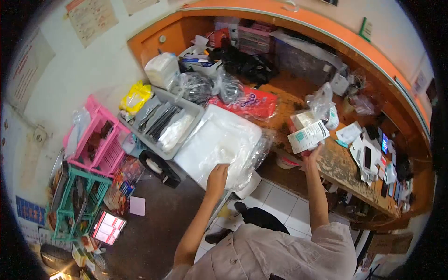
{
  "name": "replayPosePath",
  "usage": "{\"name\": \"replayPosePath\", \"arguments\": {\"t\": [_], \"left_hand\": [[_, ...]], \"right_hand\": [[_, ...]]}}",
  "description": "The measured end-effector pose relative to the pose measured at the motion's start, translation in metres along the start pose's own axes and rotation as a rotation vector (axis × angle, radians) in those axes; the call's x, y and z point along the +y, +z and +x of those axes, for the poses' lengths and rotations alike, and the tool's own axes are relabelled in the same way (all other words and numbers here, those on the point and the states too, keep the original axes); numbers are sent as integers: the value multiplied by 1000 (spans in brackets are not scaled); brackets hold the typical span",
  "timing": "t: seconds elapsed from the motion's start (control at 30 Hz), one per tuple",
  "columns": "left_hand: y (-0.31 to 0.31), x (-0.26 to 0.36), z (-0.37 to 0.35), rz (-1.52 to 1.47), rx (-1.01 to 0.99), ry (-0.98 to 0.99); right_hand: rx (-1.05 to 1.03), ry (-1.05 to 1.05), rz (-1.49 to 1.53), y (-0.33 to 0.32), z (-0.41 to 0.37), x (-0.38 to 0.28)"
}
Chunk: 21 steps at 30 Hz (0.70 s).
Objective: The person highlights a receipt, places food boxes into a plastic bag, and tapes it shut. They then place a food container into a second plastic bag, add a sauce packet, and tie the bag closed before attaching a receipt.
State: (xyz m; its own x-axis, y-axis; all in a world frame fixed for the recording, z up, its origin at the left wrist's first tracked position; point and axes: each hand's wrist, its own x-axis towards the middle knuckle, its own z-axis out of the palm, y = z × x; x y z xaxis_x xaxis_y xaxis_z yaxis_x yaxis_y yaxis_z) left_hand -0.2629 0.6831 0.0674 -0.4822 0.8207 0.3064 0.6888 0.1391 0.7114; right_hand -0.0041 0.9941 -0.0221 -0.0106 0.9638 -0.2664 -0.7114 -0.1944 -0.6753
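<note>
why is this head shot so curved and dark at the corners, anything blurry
head view: fisheye lens bends the orange counter edge into an arc, black vignette in the corners; soft even light, mild glare on the plastic bags; print on the white box is too soft to read

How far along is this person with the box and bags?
Done: the right hand holds a white box above the counter. In hand: the left hand touches the stack of plastic bags. Left: no bag looks pulled free, and the box is unbagged.
</note>
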Motion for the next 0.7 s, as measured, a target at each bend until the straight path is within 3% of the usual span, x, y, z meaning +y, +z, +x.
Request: {"name": "replayPosePath", "arguments": {"t": [0.13,0.2,0.27,0.33,0.4,0.43,0.47,0.53,0.63,0.7], "left_hand": [[26,-41,46,276,-27,-165],[25,-52,48,434,-18,-354],[25,-63,35,450,-72,-199],[25,-58,25,450,-63,40],[23,-49,28,499,-38,4],[25,-46,31,517,-29,-3],[27,-48,31,564,-103,18],[30,-61,30,653,-244,64],[28,-68,35,565,-130,153],[14,-54,51,549,-94,96]], "right_hand": [[25,-137,-157,-27,47,27],[67,47,-371,6,18,10],[108,136,-483,-17,47,21],[55,193,-529,-4,23,13],[35,199,-539,-9,24,10],[-12,342,-517,-24,34,8],[116,187,-530,-25,39,22],[134,198,-559,-22,40,20],[72,258,-675,-26,52,16],[127,101,-673,-26,50,23]]}}
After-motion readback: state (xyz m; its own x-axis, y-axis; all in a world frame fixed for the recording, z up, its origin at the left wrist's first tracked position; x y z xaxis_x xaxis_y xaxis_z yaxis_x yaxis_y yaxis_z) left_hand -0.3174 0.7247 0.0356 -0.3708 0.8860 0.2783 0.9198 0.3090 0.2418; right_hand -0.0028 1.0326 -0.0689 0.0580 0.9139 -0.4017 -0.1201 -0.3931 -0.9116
